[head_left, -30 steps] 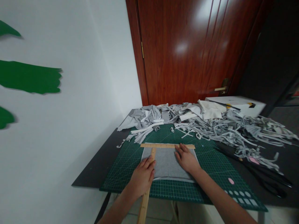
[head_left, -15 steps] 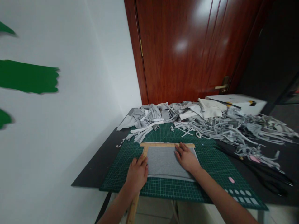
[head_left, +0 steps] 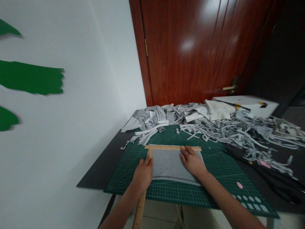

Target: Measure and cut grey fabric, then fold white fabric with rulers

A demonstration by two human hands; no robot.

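A wooden L-shaped ruler (head_left: 166, 147) lies on a folded grey cloth (head_left: 166, 163), its short arm along the cloth's far edge. The long arm runs down the cloth's left side and juts past the table's near edge. My left hand (head_left: 143, 174) is closed over this long arm, thumb beside the cloth's left edge. Fingers stretched and lying flat, my right hand (head_left: 194, 161) presses on the cloth's right part, its fingertips on the short arm. Beneath the cloth is a green cutting mat (head_left: 126, 173) with grid lines.
Grey and white fabric strips (head_left: 221, 130) are heaped along the back and right. Black scissors (head_left: 269, 178) lie right of the mat, near a pink oval piece (head_left: 239, 185). A white box (head_left: 252, 106) stands at the back right, before a wooden door (head_left: 186, 63). A white wall (head_left: 95, 95) borders the left.
The whole view has shifted slightly, so things sit a little further right in the picture. Both hands, the ruler and the cloth keep nearly the same places on the mat.
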